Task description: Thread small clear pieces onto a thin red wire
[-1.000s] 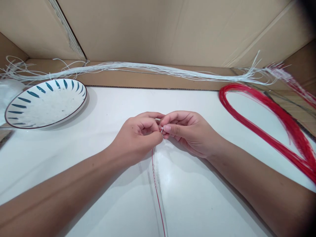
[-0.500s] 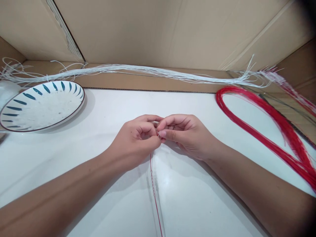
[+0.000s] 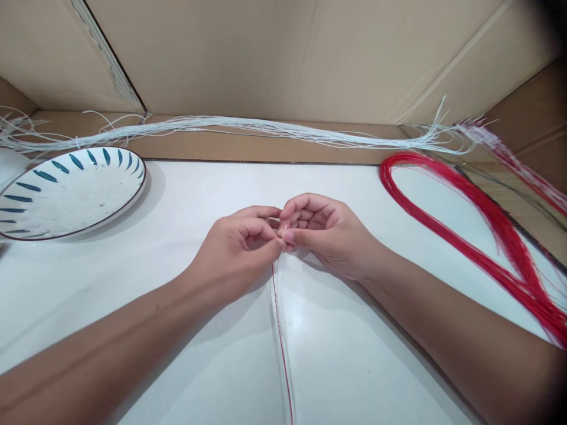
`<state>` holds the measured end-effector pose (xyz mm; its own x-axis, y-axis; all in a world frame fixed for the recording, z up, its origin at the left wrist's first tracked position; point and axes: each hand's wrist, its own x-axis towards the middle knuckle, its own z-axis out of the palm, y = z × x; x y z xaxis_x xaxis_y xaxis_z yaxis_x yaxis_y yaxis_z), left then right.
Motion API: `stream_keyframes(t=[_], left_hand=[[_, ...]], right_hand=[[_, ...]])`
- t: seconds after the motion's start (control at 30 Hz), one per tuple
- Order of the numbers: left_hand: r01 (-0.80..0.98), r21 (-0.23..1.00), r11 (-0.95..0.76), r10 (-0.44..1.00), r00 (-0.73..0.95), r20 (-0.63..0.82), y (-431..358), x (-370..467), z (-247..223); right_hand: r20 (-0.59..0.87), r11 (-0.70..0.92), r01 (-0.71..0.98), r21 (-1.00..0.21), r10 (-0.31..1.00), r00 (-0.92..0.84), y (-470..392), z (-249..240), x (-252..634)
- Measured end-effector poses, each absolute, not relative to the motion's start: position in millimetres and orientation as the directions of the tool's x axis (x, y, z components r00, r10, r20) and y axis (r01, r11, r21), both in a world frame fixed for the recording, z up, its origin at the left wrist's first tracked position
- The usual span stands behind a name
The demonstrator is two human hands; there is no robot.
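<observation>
At the middle of the white table, my left hand (image 3: 241, 248) pinches a thin red thread (image 3: 283, 360) between thumb and index finger. The thread runs from below those fingertips toward the near edge and has a twisted, knotted stretch partway along. My right hand (image 3: 330, 236) touches the left fingertips, its thumb against a short white strand end (image 3: 286, 226) that sticks up between the hands. Its index finger is curved above the thumb. What lies exactly between the touching fingertips is too small to tell.
A white plate (image 3: 75, 192) with dark blue strokes lies at the left. White strands (image 3: 248, 124) stretch along the cardboard (image 3: 266, 59) at the back. A looped bundle of red threads (image 3: 465, 251) lies at the right, with red and white strands (image 3: 505, 153) behind it.
The right index finger has lifted a little from the thumb, and the white strand end stands out more. The view has shifted slightly, with plate and red bundle now further left.
</observation>
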<state>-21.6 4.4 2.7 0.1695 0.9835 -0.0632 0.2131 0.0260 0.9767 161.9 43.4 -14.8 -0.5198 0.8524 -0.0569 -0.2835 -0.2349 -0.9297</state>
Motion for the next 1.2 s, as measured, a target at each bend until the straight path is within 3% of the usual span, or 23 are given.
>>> stream_keyframes(t=[0.43,0.63,0.8,1.2], left_hand=[[0.142,0.990,0.014,0.971,0.234,-0.048,5.5,-22.4,1.2],[0.177,0.984,-0.023,0.974,0.227,-0.018,3.9,-23.0,1.0],[0.224,0.974,-0.047,0.977,0.214,-0.002,5.9,-21.4,1.5],[0.203,0.979,-0.008,0.975,0.217,-0.038,5.8,-23.0,2.8]], right_hand=[[-0.060,-0.220,-0.364,-0.905,0.913,-0.404,46.5,-15.9,162.8],[-0.034,-0.226,-0.370,-0.901,0.887,-0.460,45.7,-19.9,160.9],[0.013,-0.188,-0.357,-0.915,0.871,-0.492,46.0,-20.2,159.7],[-0.077,-0.211,-0.211,-0.954,0.856,-0.511,46.5,-17.7,160.9]])
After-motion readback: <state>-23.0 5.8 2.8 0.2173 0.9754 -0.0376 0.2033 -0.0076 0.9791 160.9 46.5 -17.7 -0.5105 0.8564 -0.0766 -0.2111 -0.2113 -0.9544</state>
